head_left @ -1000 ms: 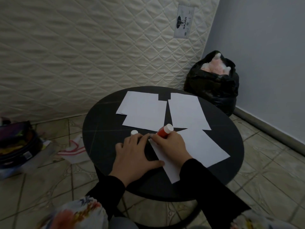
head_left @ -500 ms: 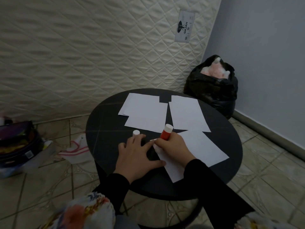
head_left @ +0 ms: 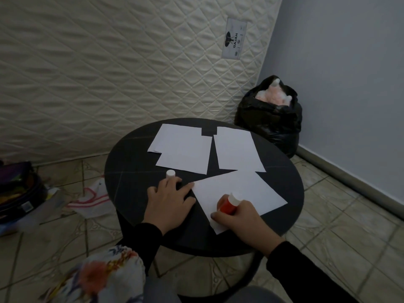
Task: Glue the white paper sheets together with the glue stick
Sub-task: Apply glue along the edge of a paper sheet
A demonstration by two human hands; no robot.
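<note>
Presently on view, item by item. Round black worktop point(head_left: 131, 171), standing on a tiled floor point(head_left: 349, 226).

Near sheet of white paper point(head_left: 247, 191): lies flat and askew toward the worktop's front edge. Right hand point(head_left: 238, 217) rests over its near corner, fingers curled round a red glue stick point(head_left: 228, 206) with a white end, the stick tilted; whether its tip meets the paper cannot be told from where I stand.

Left hand point(head_left: 168, 200): laid flat on the worktop with fingers extended, grasping nothing, forefinger touching the left corner of the near sheet.

White cap point(head_left: 170, 173): upright just beyond the left fingertips, likely the glue stick's own.

Left stack of white sheets point(head_left: 185, 147): at the far side, overlapping unevenly. Right white sheet point(head_left: 237, 149): beside that stack, a narrow dark gap between them, its near corner meeting the near sheet.

Surroundings: quilted mattress point(head_left: 109, 73) propped behind; black plastic bag point(head_left: 271, 119) holding something pale pink in the corner; dark bag point(head_left: 17, 189) and a white-and-red plastic bag point(head_left: 89, 200) on the floor to the left. Both forearms in black sleeves.
</note>
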